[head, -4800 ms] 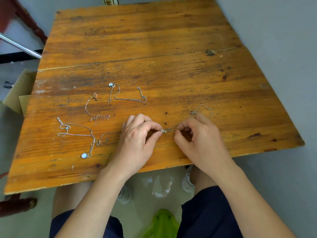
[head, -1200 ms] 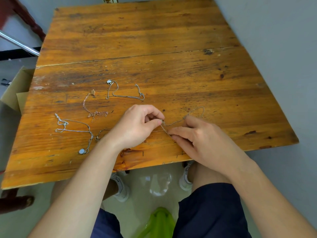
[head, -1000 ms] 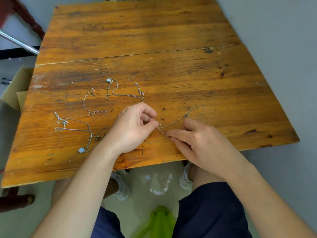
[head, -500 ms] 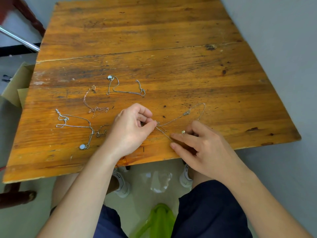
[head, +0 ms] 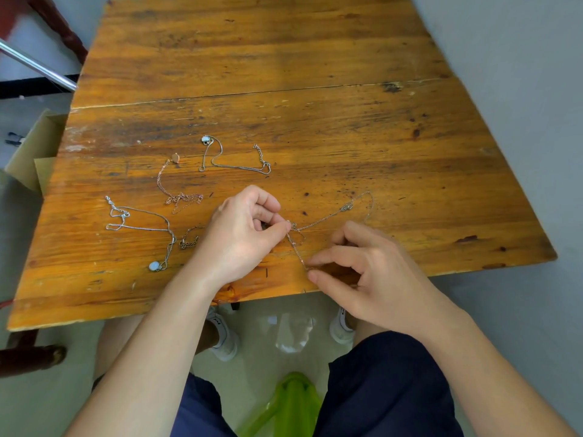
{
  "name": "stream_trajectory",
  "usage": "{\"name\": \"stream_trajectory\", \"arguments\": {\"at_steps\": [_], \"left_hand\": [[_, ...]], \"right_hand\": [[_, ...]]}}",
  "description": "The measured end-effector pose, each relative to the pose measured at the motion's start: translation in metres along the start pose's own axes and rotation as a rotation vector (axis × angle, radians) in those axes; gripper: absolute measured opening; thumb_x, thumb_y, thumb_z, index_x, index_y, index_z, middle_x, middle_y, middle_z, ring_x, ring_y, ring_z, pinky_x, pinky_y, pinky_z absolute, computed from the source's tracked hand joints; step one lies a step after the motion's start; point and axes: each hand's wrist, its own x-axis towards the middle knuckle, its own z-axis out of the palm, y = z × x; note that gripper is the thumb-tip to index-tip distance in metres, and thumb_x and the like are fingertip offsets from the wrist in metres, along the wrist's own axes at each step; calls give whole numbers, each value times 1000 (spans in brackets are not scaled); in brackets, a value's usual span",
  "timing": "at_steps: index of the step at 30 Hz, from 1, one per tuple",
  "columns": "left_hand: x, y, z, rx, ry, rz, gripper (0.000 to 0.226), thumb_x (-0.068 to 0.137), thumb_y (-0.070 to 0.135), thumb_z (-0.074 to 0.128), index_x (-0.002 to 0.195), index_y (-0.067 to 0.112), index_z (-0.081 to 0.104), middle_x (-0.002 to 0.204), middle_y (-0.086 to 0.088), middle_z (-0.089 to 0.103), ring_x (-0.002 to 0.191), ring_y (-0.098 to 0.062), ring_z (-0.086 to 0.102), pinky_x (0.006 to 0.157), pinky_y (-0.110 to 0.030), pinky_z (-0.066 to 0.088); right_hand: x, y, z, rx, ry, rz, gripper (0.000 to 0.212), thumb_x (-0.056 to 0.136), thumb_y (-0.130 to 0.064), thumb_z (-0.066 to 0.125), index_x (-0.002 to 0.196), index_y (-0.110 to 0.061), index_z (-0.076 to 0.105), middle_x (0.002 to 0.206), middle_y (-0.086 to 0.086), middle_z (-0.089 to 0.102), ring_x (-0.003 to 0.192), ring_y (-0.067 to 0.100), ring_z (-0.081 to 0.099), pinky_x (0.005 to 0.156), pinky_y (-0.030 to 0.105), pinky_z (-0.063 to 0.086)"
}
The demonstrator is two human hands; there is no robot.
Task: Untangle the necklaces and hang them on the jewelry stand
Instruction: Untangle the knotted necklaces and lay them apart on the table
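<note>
Head cam had both hands working one fine chain (head: 318,220) near the front edge of the worktop (head: 284,58). The left hand (head: 243,234) had its grip pinched together on the chain right at a little knot, thumb against forefinger. The right hand (head: 369,269) was clamped on a lower stretch of the same chain, fingertips (head: 310,269) closed on it just inside the worktop edge.

What changed: a moment earlier the right hand sat close to the left with its fingers lying flat over the chain — by now it had drawn back toward the body, so a straight run of chain stood out between the two grips. I'd read that as the tangle getting teased open, not done yet. The far loop still trailed off to the right across the wood.

Three other necklaces hadn't moved: a silver one with a pale round pendant (head: 138,231), a rose-gold one (head: 176,190) bunched at one end, another silver one (head: 233,159) further back. All hair-thin links, limp and snaggy — the wood was glossy, scratched orange plank. No jewelry stand in view anywhere.
</note>
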Motion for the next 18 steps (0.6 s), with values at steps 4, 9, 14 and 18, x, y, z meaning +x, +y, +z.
{"name": "stream_trajectory", "arguments": {"at_steps": [4, 9, 14, 18], "left_hand": [[0, 0, -1, -2, -1, 2, 21, 83, 31, 73, 98, 29, 58, 84, 13, 71, 64, -7, 52, 69, -35, 53], [0, -3, -1, -62, -7, 9, 20, 82, 26, 74, 96, 27, 59, 80, 13, 72, 58, -7, 47, 63, -33, 49], [1, -4, -7, -195, -49, -17, 22, 82, 21, 76, 98, 24, 61, 84, 9, 74, 63, -8, 48, 64, -27, 48], [2, -5, -8, -214, -52, -37, 21, 82, 20, 76, 97, 24, 62, 84, 4, 75, 62, -5, 49, 65, -25, 48]], "right_hand": [[12, -3, 3, 73, 161, 164, 15, 89, -38, 71, 100, -33, 79, 84, -12, 58, 69, 1, 54, 57, 28, 50], [28, -15, 14, -3, 197, 286, 17, 83, -47, 72, 93, -37, 81, 79, -12, 58, 67, 7, 57, 54, 33, 51], [35, -21, 18, -116, 181, 306, 7, 85, -35, 73, 85, -35, 80, 74, -10, 58, 62, 11, 57, 48, 27, 47], [42, -25, 16, -168, 121, 361, 9, 83, -37, 70, 81, -32, 77, 78, -10, 59, 66, 13, 59, 50, 24, 41]]}}
